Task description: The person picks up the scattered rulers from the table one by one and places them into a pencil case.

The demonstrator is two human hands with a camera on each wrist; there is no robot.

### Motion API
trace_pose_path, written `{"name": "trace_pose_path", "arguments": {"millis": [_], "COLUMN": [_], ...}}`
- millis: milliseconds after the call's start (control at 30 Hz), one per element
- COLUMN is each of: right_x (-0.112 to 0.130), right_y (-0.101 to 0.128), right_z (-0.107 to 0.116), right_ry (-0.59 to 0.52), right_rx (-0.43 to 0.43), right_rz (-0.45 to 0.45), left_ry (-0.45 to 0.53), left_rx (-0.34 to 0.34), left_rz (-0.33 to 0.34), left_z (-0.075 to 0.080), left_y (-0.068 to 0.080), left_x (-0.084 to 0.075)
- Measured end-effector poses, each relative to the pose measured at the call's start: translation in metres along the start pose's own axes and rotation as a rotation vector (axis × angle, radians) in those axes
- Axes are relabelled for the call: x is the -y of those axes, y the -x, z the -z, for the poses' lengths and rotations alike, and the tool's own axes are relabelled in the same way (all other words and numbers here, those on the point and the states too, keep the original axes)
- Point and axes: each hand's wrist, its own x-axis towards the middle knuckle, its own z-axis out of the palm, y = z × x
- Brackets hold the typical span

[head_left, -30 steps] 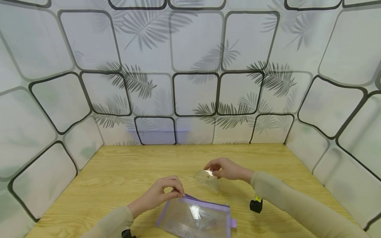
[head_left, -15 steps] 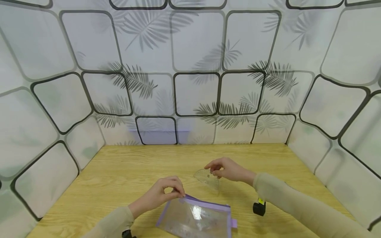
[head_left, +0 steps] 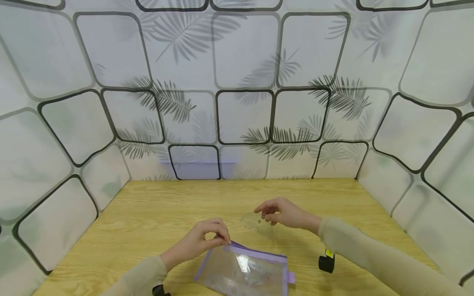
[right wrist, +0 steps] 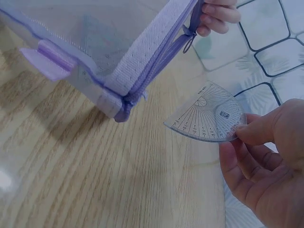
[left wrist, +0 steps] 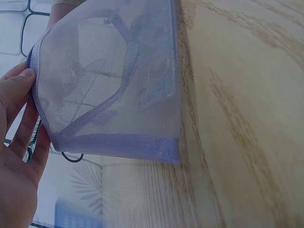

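My left hand point(head_left: 203, 238) pinches the top edge of a see-through zip pouch point(head_left: 255, 275) with purple trim. In the left wrist view the thumb point(left wrist: 26, 78) lies on the pouch's zipper edge, and blurred flat shapes show through its mesh side point(left wrist: 109, 71). My right hand point(head_left: 286, 212) pinches a clear plastic protractor point(right wrist: 213, 116) by its curved edge between thumb and fingers. The protractor is held just beyond the pouch, its straight side toward the pouch. A zipper pull point(right wrist: 189, 40) hangs near the left fingers in the right wrist view.
The pouch rests on a wooden table point(head_left: 177, 201). A purple tab point(right wrist: 50, 61) sticks out from the pouch's side. Patterned curtain walls point(head_left: 244, 115) enclose the table at the back and both sides. A small black camera point(head_left: 326, 263) hangs under the right sleeve.
The protractor has tilted slightly in my right hand, and its bright glare is gone. My right forearm has shifted a little to the right. The left hand and pouch stay in place.
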Motion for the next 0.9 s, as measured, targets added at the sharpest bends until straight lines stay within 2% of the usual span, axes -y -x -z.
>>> {"name": "trace_pose_path", "arguments": {"millis": [400, 567, 800, 900], "right_x": [0.007, 0.011, 0.014, 0.014], "right_y": [0.007, 0.009, 0.011, 0.012], "right_z": [-0.003, -0.005, -0.009, -0.010], "right_ry": [-0.104, -0.124, -0.133, -0.132], "right_rx": [0.052, 0.075, 0.110, 0.125], "right_rz": [-0.015, -0.006, -0.014, -0.006], "left_ry": [0.004, 0.004, -0.002, 0.006], "left_rx": [-0.001, -0.005, -0.001, -0.002], "left_rz": [0.022, 0.044, 0.017, 0.030], "left_z": [0.001, 0.001, 0.001, 0.001], "left_y": [0.001, 0.001, 0.002, 0.003], "left_x": [0.001, 0.000, 0.000, 0.000]}}
